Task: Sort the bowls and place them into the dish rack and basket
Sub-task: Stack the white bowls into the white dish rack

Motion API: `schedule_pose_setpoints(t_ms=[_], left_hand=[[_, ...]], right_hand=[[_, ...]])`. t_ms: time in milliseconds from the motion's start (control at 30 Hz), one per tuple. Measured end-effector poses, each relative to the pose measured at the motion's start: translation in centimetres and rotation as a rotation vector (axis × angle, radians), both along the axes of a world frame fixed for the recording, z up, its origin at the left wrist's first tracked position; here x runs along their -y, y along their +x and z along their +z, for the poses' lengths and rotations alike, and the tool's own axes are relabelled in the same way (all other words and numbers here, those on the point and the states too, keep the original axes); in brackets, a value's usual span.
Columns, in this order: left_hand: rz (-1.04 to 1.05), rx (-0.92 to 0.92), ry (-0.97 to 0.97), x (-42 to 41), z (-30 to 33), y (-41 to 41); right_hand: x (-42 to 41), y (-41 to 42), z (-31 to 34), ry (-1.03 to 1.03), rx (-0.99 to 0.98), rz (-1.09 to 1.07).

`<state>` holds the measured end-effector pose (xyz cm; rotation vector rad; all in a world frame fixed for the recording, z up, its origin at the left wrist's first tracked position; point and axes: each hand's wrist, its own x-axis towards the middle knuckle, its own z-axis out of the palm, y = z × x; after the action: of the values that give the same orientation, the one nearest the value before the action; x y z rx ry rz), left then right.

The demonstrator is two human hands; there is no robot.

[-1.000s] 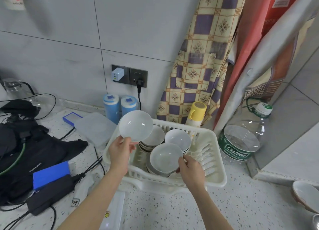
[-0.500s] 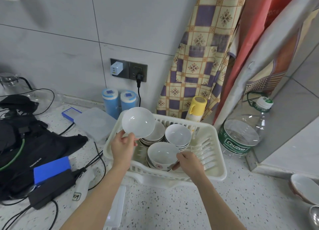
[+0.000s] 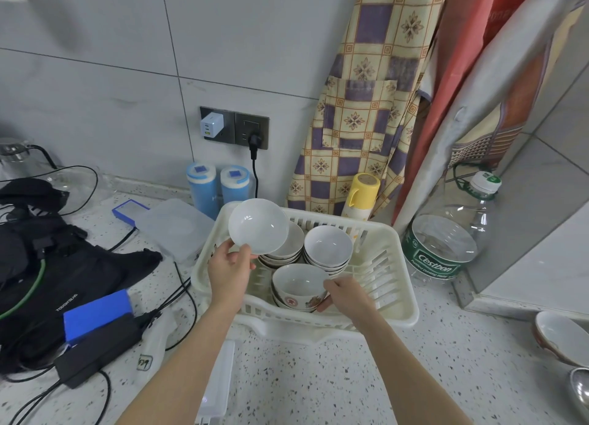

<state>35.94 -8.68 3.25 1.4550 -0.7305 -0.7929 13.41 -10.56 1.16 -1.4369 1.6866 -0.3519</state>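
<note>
A person sorts bowls at a speckled bench (image 3: 318,377), both hands working inside a white dish rack (image 3: 392,303). The left hand (image 3: 231,271) pinches the rim of a plain white bowl (image 3: 258,225), thumb on the inside and fingers behind, and holds it tilted above the rack's 10 o'clock corner, apparently keeping it clear while room is made below. The right hand (image 3: 345,294) curls round the side of a patterned bowl (image 3: 299,286) at the rack's 6 o'clock edge; that bowl sits on top of others, so the grip looks meant to settle or steady the stack.

Two more stacks stand upright in the rack: shallow bowls (image 3: 288,247) at 11 o'clock, partly hidden behind the raised bowl, and deeper white bowls (image 3: 328,247) at 12 o'clock. Like is nested with like, which suggests sorting by shape. The slotted right half of the rack holds nothing.

Another bowl (image 3: 559,335) waits on the bench at 3 o'clock, well apart from the rack, likely yet to be sorted. No basket can be made out in view.
</note>
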Motion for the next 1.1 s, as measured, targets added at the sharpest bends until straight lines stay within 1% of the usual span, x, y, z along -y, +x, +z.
schedule_pose_setpoints(t_ms=[300,567,733,900,1000,1100], left_hand=[[-0.018,0.029,0.035,0.1,0.3,-0.2],[-0.041,0.060,0.058,0.1,0.4,-0.2],[-0.060,0.076,0.071,-0.1,0.6,-0.3],[-0.090,0.097,0.097,-0.1,0.6,-0.2],[-0.109,0.116,0.111,-0.1,0.6,-0.2],[-0.125,0.127,0.120,0.0,0.5,-0.1]], right_hand=[[-0.1,0.0,0.0,-0.001,-0.054,-0.010],[-0.6,0.2,0.5,-0.045,-0.185,0.038],[-1.1,0.4,0.7,-0.098,-0.318,0.063],[-1.4,0.6,0.8,-0.134,-0.330,0.020],[-1.7,0.6,1.1,-0.167,-0.277,-0.037],[-1.9,0.5,1.7,-0.165,-0.200,0.029]])
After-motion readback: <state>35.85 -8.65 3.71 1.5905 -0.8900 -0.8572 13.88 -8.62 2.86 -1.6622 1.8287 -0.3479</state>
